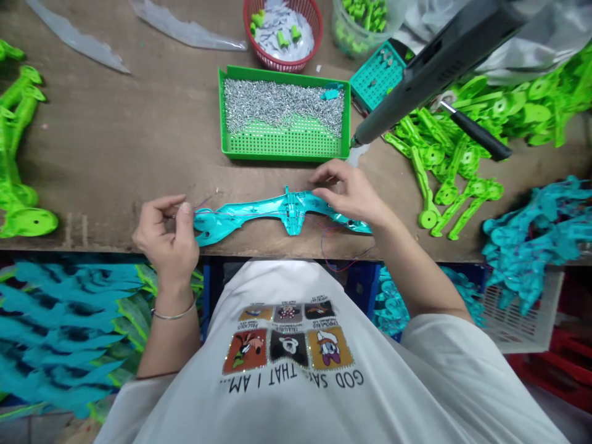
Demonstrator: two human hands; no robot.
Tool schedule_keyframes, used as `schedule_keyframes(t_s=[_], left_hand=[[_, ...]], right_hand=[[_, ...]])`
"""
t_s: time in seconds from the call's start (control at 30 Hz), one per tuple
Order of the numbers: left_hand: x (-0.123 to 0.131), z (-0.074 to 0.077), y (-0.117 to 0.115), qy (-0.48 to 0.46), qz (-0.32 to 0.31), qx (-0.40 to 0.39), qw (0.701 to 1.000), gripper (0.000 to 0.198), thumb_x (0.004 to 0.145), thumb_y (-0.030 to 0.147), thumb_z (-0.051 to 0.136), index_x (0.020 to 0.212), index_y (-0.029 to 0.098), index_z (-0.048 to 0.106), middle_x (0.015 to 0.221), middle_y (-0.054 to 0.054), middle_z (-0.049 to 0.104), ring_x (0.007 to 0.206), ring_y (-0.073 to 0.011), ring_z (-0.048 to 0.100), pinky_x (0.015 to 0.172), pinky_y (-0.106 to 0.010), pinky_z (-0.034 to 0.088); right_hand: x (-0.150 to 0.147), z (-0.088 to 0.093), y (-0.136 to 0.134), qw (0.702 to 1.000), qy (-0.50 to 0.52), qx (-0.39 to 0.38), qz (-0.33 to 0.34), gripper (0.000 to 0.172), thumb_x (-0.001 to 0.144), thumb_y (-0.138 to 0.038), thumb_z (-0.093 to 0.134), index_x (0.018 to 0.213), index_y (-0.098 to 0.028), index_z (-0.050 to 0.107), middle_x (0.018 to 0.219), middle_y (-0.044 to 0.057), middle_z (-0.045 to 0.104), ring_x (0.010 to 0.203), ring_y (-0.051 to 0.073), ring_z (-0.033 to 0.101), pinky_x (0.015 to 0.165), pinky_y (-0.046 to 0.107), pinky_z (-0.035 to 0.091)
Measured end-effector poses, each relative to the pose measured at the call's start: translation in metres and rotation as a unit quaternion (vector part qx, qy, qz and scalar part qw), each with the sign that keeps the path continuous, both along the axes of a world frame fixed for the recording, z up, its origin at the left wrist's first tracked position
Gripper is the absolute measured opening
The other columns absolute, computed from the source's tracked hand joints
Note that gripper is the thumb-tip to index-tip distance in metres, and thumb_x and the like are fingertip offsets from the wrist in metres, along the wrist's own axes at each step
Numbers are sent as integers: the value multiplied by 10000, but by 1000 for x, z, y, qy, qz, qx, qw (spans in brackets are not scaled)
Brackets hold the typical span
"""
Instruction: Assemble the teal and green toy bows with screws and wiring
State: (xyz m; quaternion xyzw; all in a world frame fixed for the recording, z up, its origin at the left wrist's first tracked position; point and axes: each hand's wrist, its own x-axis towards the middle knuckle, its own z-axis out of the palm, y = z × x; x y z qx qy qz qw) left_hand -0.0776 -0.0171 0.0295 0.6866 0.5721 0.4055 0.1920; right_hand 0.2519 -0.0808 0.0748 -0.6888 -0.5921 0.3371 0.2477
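A turquoise bow-shaped plastic part (263, 208) lies across the table near its front edge, open side up. Thin red and blue wires (345, 269) run along it and loop below its right half. At its left end, my left hand (167, 231) is closed, thumb against forefinger, on what looks like the thin wire; the fingertips partly hide it. My right hand (346, 188) hovers over the part's right half with curved fingers, thumb and forefinger apart, and nothing visible between them. A grey electric screwdriver (425, 68) hangs above my right hand, tip down.
Behind the part stands a green tray (287, 148) of small screws. Farther back are a red basket (314, 46), a clear tub (346, 43) and a turquoise tray (377, 74). Lime parts (462, 166) and turquoise parts (541, 228) are piled right; more lime parts (21, 154) lie left.
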Motion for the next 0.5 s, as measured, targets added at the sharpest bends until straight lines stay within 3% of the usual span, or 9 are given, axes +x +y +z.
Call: schedule_keyframes(t_s=[0.07, 0.13, 0.27, 0.37, 0.5], left_hand=[[-3, -6, 0, -21, -1, -29, 999, 255, 878, 359, 622, 985, 145, 712, 773, -11, 663, 691, -142, 635, 714, -276, 514], [-3, -9, 0, -43, -1, -36, 998, 237, 876, 350, 627, 972, 148, 709, 760, -10, 672, 668, -149, 664, 676, -270, 515], [-3, -11, 3, -66, -4, -35, 997, 228, 882, 342, 627, 974, 149, 706, 750, -3, 667, 637, -158, 700, 633, -267, 526], [-4, -10, 6, -72, -6, -34, 997, 242, 885, 338, 625, 1010, 146, 702, 744, 3, 661, 614, -165, 706, 594, -271, 540], [-5, -11, 9, -38, -6, -26, 999, 234, 911, 332, 594, 1027, 161, 703, 751, 7, 663, 612, -162, 712, 604, -275, 537]], right_hand=[[9, 17, -22, 998, -51, 22, 0, 139, 781, -165, 577, 874, -173, 680, 890, 51, 705, 824, 185, 632, 800, 321, 481], [13, 29, -48, 993, -112, -19, 34, 178, 765, -125, 560, 887, -172, 681, 876, 54, 688, 776, 182, 619, 773, 315, 471], [5, 26, -83, 966, -228, -104, 64, 224, 805, -142, 577, 1005, -152, 678, 990, 118, 660, 830, 233, 623, 759, 335, 467], [-1, 13, -86, 964, -243, -100, 49, 155, 873, -179, 535, 950, -152, 667, 984, 137, 658, 835, 241, 622, 745, 336, 463], [-5, 10, -73, 986, -150, -61, 47, 79, 822, -154, 568, 814, -173, 644, 809, 64, 666, 730, 184, 622, 734, 307, 465]])
